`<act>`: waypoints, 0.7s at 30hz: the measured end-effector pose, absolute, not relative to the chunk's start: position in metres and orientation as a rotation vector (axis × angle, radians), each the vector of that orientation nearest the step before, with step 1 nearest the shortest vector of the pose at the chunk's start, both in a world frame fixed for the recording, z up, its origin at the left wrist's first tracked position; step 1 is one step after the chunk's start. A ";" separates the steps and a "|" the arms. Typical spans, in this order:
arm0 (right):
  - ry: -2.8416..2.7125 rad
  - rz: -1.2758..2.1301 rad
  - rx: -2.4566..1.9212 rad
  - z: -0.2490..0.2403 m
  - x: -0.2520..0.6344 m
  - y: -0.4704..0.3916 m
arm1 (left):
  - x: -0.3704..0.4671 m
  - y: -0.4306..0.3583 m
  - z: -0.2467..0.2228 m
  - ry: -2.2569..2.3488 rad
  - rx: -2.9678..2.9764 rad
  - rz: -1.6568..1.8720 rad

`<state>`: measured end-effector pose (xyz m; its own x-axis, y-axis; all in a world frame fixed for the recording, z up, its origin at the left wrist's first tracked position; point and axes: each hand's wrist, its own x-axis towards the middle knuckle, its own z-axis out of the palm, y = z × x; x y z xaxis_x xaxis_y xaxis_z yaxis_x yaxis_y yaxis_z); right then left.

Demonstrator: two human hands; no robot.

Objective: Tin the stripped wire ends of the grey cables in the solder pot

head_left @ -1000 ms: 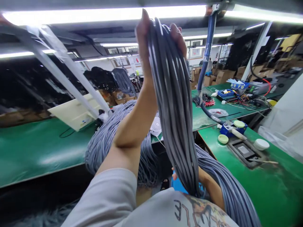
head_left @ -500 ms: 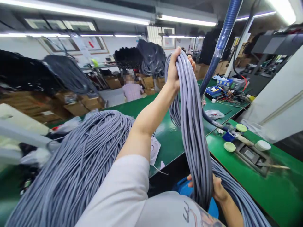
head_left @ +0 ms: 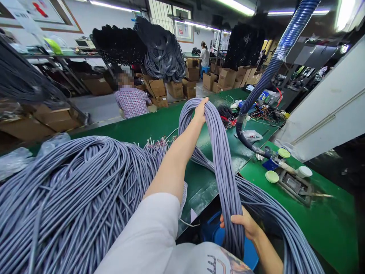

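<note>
A long looped bundle of grey cables (head_left: pixel 224 160) slants across the middle of the head view. My left hand (head_left: pixel 201 110) is closed around its upper bend, above the green table. Lower down, my right hand (head_left: pixel 244 223) grips the same bundle near my body, thumb on the near side and fingertips showing at its left edge. More grey cable (head_left: pixel 279 211) passes behind the bundle and curves down at the right. To the left of my left arm lies a large heap of grey cables (head_left: pixel 85 182) with cut ends at its far side.
The green table (head_left: pixel 330 224) carries a soldering tray (head_left: pixel 295 186), small round containers (head_left: pixel 272 176) and a plastic bag (head_left: pixel 251 136). A blue flexible duct (head_left: pixel 273 64) hangs at the right. A blue stool (head_left: pixel 251 255) is below. Across the table sits a person in a checked shirt (head_left: pixel 132 102).
My left hand has lowered with the upper end of the bundle. The view has turned right, and the cable behind the bundle now shows more fully.
</note>
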<state>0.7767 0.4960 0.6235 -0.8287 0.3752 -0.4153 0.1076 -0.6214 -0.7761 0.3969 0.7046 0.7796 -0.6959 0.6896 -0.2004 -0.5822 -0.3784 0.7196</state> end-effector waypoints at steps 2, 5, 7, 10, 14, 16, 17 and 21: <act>-1.225 2.610 -0.859 0.611 0.763 0.495 | 0.379 0.710 0.752 1.116 0.171 2.051; -1.128 2.674 -0.904 0.593 0.742 0.493 | 0.352 0.715 0.714 1.233 0.140 2.004; -1.068 2.706 -0.942 0.583 0.730 0.492 | 0.335 0.715 0.692 1.297 0.109 1.987; -1.032 2.715 -1.016 0.572 0.715 0.492 | 0.315 0.710 0.660 1.420 0.063 1.946; -1.071 2.716 -1.161 0.559 0.701 0.495 | 0.297 0.697 0.625 1.616 0.020 1.871; -1.097 2.719 -1.220 0.552 0.696 0.497 | 0.292 0.690 0.612 1.729 0.012 1.822; -1.108 2.718 -1.243 0.548 0.694 0.498 | 0.289 0.687 0.608 1.794 0.010 1.794; -1.142 2.775 -1.317 0.536 0.690 0.499 | 0.291 0.682 0.603 2.113 0.001 1.630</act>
<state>0.6900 0.4988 0.5359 -0.6694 0.1646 -0.7244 0.3931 -0.7490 -0.5334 0.2914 0.6818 0.6033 -0.8904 0.2788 -0.3598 -0.2773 0.2946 0.9145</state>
